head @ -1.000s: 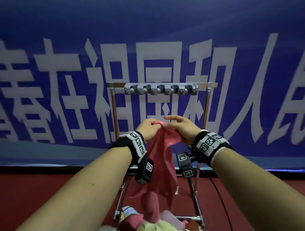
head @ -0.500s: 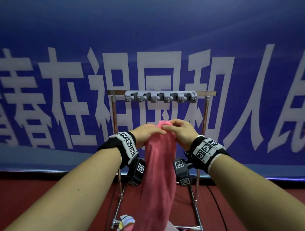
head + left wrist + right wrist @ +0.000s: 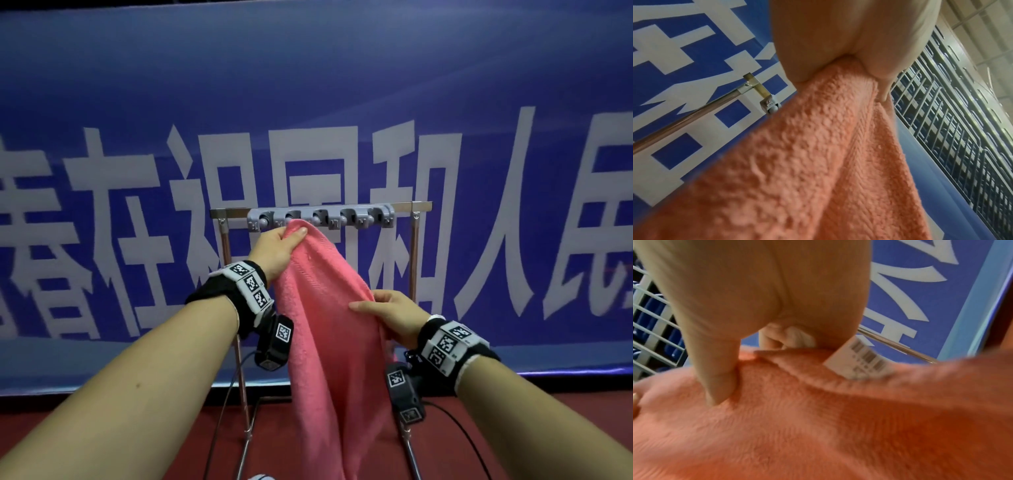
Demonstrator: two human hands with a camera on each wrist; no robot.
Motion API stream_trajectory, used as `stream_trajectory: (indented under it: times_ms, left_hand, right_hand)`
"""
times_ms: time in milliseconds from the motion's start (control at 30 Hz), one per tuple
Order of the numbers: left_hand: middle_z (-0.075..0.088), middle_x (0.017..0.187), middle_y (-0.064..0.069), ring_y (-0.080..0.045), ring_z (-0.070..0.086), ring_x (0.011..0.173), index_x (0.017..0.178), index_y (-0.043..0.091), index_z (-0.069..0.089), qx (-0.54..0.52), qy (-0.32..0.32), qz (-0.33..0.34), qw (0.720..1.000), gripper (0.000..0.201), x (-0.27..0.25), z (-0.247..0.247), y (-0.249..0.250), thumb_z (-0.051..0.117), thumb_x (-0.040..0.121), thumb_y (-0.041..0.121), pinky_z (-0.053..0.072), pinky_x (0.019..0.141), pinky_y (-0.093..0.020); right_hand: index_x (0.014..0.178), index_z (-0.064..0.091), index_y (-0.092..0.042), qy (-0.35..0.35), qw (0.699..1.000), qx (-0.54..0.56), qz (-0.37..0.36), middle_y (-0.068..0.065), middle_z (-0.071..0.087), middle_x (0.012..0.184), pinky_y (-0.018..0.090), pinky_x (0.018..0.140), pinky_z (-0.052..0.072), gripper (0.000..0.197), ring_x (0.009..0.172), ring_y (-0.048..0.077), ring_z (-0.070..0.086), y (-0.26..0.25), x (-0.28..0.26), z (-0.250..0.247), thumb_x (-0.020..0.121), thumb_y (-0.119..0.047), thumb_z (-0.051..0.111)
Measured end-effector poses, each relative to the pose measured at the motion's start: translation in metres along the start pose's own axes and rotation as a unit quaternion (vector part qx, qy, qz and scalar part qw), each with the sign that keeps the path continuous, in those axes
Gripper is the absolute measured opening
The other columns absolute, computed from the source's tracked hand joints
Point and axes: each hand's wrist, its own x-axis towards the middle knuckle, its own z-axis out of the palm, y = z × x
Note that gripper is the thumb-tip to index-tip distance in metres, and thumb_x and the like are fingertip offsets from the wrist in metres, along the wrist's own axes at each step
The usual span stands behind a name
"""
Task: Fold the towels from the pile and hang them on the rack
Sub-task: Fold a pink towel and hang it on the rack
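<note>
Head view: the left hand [image 3: 279,251] pinches the top corner of a pink towel [image 3: 329,342]. Its thumb is on the near side and the other fingers are behind the cloth. This corner is up at the grey hook strip [image 3: 322,217] on the top bar of the rack [image 3: 406,206]; I cannot tell if it touches a hook. The right hand [image 3: 390,315] is lower and holds the right edge of the towel, with the thumb in front and the fingers behind. The towel hangs in front of the rack, between both forearms, and its lower end goes out of the picture. Behind is a blue banner [image 3: 308,85] with white characters, and below it a red floor [image 3: 137,438].

Left wrist view: the thumb and fingers of the left hand [image 3: 828,40] are pressed together on a bunch of the towel [image 3: 807,162], which falls toward the camera. One grey hook [image 3: 771,107] is just beside the towel. A metal grid [image 3: 951,129] is at the right.

Right wrist view: the picture is somewhat blurred. The thumb [image 3: 719,378] of the right hand [image 3: 756,288] presses on the towel [image 3: 818,426], and the other fingers [image 3: 777,339] are curled behind its hem. A white label [image 3: 861,365] with a barcode sits on this hem, beside the hand.
</note>
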Motion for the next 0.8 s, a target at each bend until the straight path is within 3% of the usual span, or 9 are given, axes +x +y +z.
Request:
stream_trajectory:
  times_ms: [100, 167, 233, 333, 400, 567, 667, 733, 800]
  left_hand:
    - [0.065, 0.074, -0.003, -0.024, 0.062, 0.072, 0.093, 0.017, 0.073, 0.017, 0.039, 0.001, 0.999, 0.034, 0.003, -0.014, -0.013, 0.060, 0.096, 0.047, 0.051, 0.074, -0.039]
    - [0.064, 0.075, -0.005, -0.023, 0.060, 0.070, 0.093, 0.015, 0.072, 0.019, 0.059, -0.016, 0.998, 0.035, 0.002, -0.025, -0.023, 0.060, 0.097, 0.047, 0.050, 0.073, -0.038]
    - [0.063, 0.073, -0.004, -0.023, 0.060, 0.070, 0.090, 0.012, 0.071, 0.007, 0.064, -0.036, 0.997, 0.033, -0.001, -0.036, -0.035, 0.059, 0.098, 0.042, 0.050, 0.073, -0.039]
    - [0.065, 0.073, -0.002, -0.022, 0.060, 0.071, 0.088, 0.015, 0.071, 0.004, 0.078, -0.049, 0.996, 0.029, -0.008, -0.052, -0.049, 0.059, 0.099, 0.038, 0.050, 0.075, -0.039]
    - [0.068, 0.077, -0.003, -0.022, 0.062, 0.072, 0.090, 0.017, 0.072, 0.011, 0.094, -0.055, 0.994, 0.027, -0.012, -0.061, -0.053, 0.059, 0.099, 0.039, 0.051, 0.077, -0.037]
    - [0.070, 0.080, -0.006, -0.023, 0.065, 0.073, 0.094, 0.015, 0.073, 0.005, 0.122, -0.065, 0.990, 0.027, -0.018, -0.080, -0.062, 0.060, 0.099, 0.038, 0.052, 0.075, -0.035]
    - [0.070, 0.083, -0.011, -0.025, 0.065, 0.075, 0.094, 0.011, 0.074, -0.014, 0.125, -0.072, 0.989, 0.026, -0.019, -0.085, -0.071, 0.063, 0.097, 0.034, 0.053, 0.072, -0.036]
    - [0.074, 0.085, -0.011, -0.030, 0.069, 0.081, 0.089, 0.013, 0.075, -0.041, 0.132, -0.091, 0.986, 0.024, -0.017, -0.084, -0.080, 0.068, 0.094, 0.036, 0.057, 0.082, -0.043]
    - [0.076, 0.091, -0.015, -0.033, 0.071, 0.087, 0.088, 0.014, 0.075, -0.080, 0.143, -0.119, 0.979, 0.023, -0.015, -0.080, -0.092, 0.071, 0.091, 0.036, 0.058, 0.089, -0.051]
  right_hand:
    - [0.091, 0.069, -0.008, 0.012, 1.000, -0.006, 0.009, 0.029, 0.070, 0.098, 0.046, 0.076, 0.053, 0.041, 0.083, 0.037, 0.062, 0.005, -0.001, -0.007, 0.070, -0.034, 0.092]
    - [0.091, 0.070, -0.007, 0.013, 1.000, -0.008, 0.009, 0.021, 0.073, 0.096, 0.040, 0.075, 0.060, 0.022, 0.080, 0.031, 0.069, 0.004, -0.004, -0.014, 0.082, -0.023, 0.083]
    - [0.097, 0.073, -0.005, 0.027, 0.999, -0.020, 0.013, 0.019, 0.075, 0.094, 0.041, 0.075, 0.060, 0.020, 0.079, 0.030, 0.070, 0.004, -0.004, -0.022, 0.088, -0.022, 0.077]
    - [0.104, 0.074, -0.002, 0.091, 0.996, -0.013, -0.002, 0.012, 0.071, 0.082, 0.028, 0.055, 0.055, 0.021, 0.062, 0.019, 0.065, 0.006, 0.001, -0.025, 0.095, -0.020, 0.069]
    - [0.097, 0.073, -0.003, 0.136, 0.990, -0.018, -0.015, 0.008, 0.067, 0.077, 0.023, 0.048, 0.048, 0.018, 0.056, 0.013, 0.059, 0.007, 0.004, -0.023, 0.095, -0.020, 0.069]
    - [0.086, 0.076, -0.008, 0.224, 0.973, -0.046, -0.042, 0.002, 0.066, 0.074, 0.029, 0.063, 0.043, 0.028, 0.071, 0.017, 0.056, 0.003, 0.013, -0.021, 0.086, -0.036, 0.079]
    - [0.102, 0.078, -0.017, 0.236, 0.970, 0.013, -0.057, 0.002, 0.074, 0.094, 0.030, 0.079, 0.051, 0.026, 0.088, 0.018, 0.066, -0.003, 0.018, -0.020, 0.086, -0.036, 0.079]
    - [0.109, 0.076, -0.024, 0.218, 0.974, 0.043, -0.035, 0.002, 0.074, 0.104, 0.036, 0.087, 0.056, 0.031, 0.097, 0.021, 0.068, -0.003, 0.023, -0.019, 0.085, -0.044, 0.077]
    - [0.117, 0.075, -0.018, 0.182, 0.979, 0.095, -0.011, 0.010, 0.074, 0.117, 0.044, 0.100, 0.054, 0.035, 0.108, 0.027, 0.069, 0.002, 0.032, -0.018, 0.091, -0.041, 0.072]
